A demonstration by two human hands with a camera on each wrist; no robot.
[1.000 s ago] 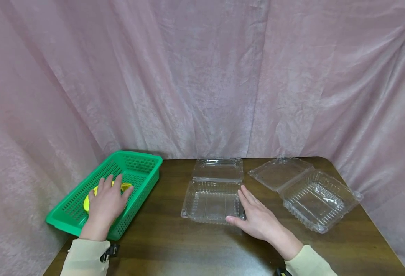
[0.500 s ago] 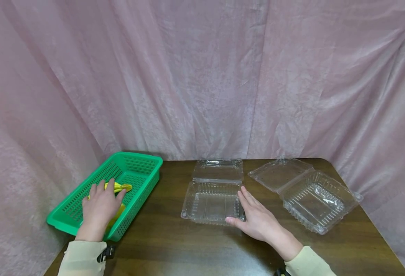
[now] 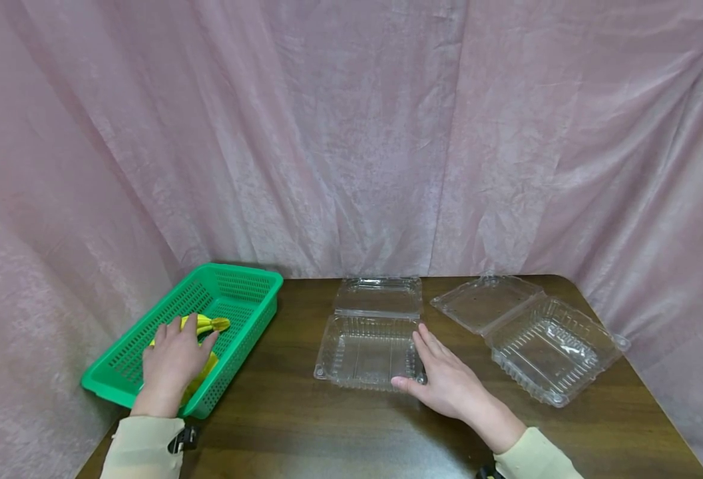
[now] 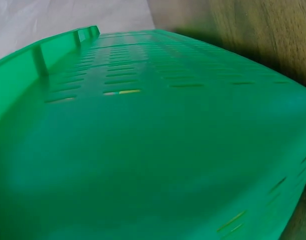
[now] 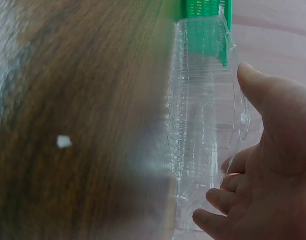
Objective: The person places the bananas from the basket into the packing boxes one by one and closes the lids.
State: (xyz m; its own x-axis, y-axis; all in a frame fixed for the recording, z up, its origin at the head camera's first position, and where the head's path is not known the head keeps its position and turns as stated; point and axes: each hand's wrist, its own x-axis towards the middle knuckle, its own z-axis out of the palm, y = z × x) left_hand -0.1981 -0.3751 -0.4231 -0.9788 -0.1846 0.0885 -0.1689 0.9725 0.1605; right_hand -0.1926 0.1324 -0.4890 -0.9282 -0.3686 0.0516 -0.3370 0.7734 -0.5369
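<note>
In the head view my left hand [image 3: 174, 362] is down in the green basket [image 3: 255, 336]. Its fingers curl over a yellow banana [image 3: 206, 324], whose stem end sticks out to the right. Another yellow piece [image 3: 200, 380] lies nearer me, partly covered by the hand. The left wrist view shows only the basket's slotted wall [image 4: 123, 150], with the hand out of sight. My right hand [image 3: 447, 382], fingers straight and thumb spread, rests at the right edge of an opened clear plastic clamshell box [image 3: 360, 356]. The right wrist view shows its fingers along that rim.
A second clear clamshell box [image 3: 552, 349] lies opened at an angle on the right of the brown wooden table [image 3: 303, 432]. Behind the table hangs a pink curtain [image 3: 375, 146]. A small white speck [image 5: 64, 141] shows on the wood in the right wrist view.
My left hand has drawn slightly back toward me and lower in the basket, its fingers curling over the banana and more yellow showing. My right hand and both boxes stay put.
</note>
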